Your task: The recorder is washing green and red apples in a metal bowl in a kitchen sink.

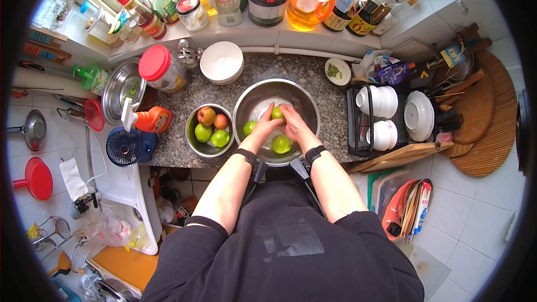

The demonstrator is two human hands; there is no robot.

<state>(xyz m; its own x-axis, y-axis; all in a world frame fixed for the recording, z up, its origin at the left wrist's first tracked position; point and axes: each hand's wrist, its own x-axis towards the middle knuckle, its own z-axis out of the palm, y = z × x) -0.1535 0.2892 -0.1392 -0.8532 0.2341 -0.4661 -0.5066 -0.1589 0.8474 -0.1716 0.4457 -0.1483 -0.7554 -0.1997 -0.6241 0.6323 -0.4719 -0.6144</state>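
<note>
Both hands are inside a large stainless steel basin [311, 96] on the counter. A green apple [277, 113] is cupped between my left hand [263, 126] and my right hand [296, 123], which hide parts of it. Another green apple [281, 144] lies in the basin just below my hands. One more green apple [249, 127] rests by the basin's left wall, beside my left hand. To the left of the basin stands a smaller metal bowl [189, 144] holding reddish apples [206, 116] and green apples [220, 138].
White bowls [221, 61] and a red-lidded jar [161, 69] stand behind the small bowl. An orange spray bottle [155, 119] and a blue fan [124, 147] are at left. Right of the basin are a dish of chopped greens [337, 72] and a black dish rack [356, 128].
</note>
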